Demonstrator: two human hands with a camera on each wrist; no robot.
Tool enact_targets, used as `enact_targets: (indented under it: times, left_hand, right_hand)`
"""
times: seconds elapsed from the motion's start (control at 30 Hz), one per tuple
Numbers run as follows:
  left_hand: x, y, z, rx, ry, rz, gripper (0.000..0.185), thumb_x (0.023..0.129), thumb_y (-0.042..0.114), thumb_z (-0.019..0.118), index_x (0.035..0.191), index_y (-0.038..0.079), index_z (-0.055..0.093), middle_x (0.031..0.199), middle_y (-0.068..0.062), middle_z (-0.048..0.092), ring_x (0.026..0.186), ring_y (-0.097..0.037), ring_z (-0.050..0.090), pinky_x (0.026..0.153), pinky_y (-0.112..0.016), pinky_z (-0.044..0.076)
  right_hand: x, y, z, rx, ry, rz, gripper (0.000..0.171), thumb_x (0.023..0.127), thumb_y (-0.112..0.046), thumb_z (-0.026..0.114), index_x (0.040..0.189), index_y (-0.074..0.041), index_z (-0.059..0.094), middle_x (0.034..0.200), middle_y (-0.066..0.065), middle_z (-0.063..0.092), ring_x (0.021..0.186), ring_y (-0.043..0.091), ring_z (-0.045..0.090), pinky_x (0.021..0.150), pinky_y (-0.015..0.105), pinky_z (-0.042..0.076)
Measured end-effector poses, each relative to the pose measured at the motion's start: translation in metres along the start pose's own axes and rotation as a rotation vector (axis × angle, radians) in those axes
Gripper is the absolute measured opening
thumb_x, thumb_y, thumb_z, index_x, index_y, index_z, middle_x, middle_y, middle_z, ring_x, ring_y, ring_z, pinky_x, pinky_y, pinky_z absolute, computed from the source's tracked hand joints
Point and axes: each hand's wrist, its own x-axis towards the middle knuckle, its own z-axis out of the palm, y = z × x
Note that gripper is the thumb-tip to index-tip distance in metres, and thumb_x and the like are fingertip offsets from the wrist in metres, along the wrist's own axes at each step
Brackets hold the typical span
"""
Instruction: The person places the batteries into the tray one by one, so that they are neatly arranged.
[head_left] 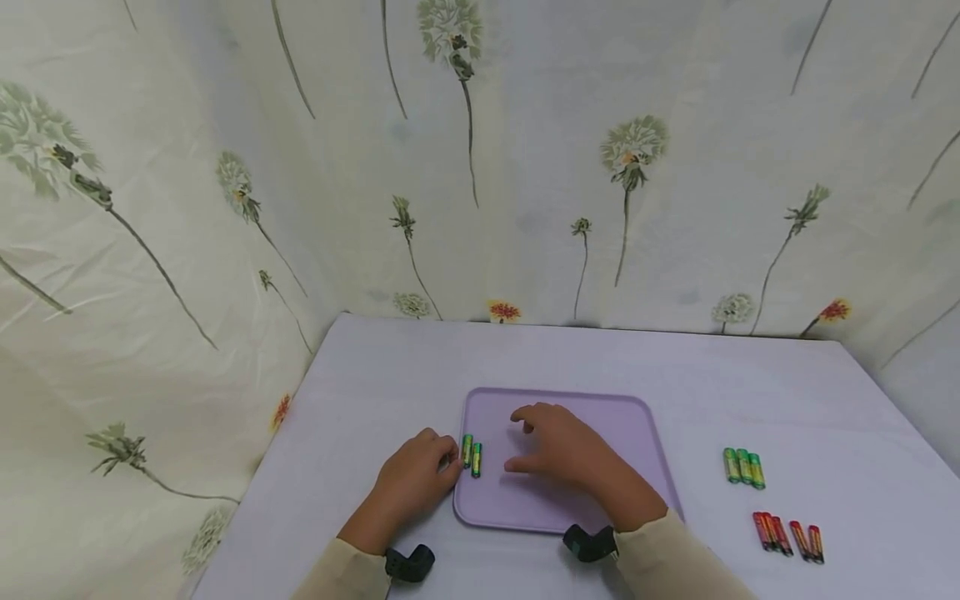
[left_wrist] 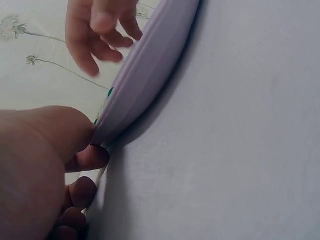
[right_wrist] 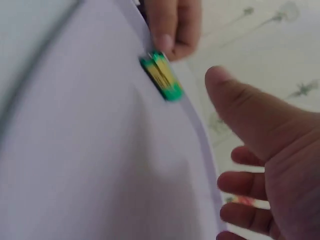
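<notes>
- Far left on my feed, the left hand [head_left: 416, 473] is at the left rim of the purple tray [head_left: 498, 508], fingers curled in with the thumb close to the index; honestly can't tell from here if they're pinching the rim or just resting against it
- Next over, two green batteries [head_left: 476, 460] lie side by side in the tray, just inside that left rim, so I'd call those two done
- The tray itself sits flat on the table [head_left: 390, 367] and those two are the only batteries I can make out in it; the right arm covers some of the floor, so I won't swear to that bit
- The right hand [head_left: 562, 446] hangs over the middle of the tray, thumb and fingers well apart, nothing between them on either the head view or its own wrist cam
- Well off to the right, three green batteries [head_left: 744, 467] are lined up on the table, outside the tray, so I'm counting them as left to do
- Nearer me and a touch further right are the red batteries [head_left: 815, 543], a tight bunch plus two just beside it, all out of the tray; guessing we're pretty early on, more out than in
</notes>
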Motion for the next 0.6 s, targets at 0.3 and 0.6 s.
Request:
enact_targets:
  times: [0.3,0.6]
  left_hand:
    - [-0.002,0.002,-0.002,-0.007,-0.009,-0.018,0.012,0.100,0.039,0.066,0.100,0.027,0.069,0.087,0.008,0.050,0.074,-0.011,0.047,0.064,-0.028,0.039]
    - [-0.002,0.000,0.000,0.004,-0.003,-0.012,0.012,0.100,0.039,0.065,0.099,0.028,0.067,0.087,0.008,0.049,0.074,-0.010,0.046,0.062,-0.028,0.038]
  right_hand:
    - [-0.029,0.043,-0.060,0.013,0.093,0.014,0.069,0.086,-0.052,0.083,0.141,-0.015,0.061,0.127,0.007,0.066,0.115,0.027,0.062,0.093,0.049,0.052]
    - [-0.058,0.086,-0.088,-0.003,0.145,0.061,0.069,0.086,-0.058,0.080,0.140,-0.019,0.060,0.133,0.007,0.061,0.116,0.026,0.058,0.089,0.047,0.050]
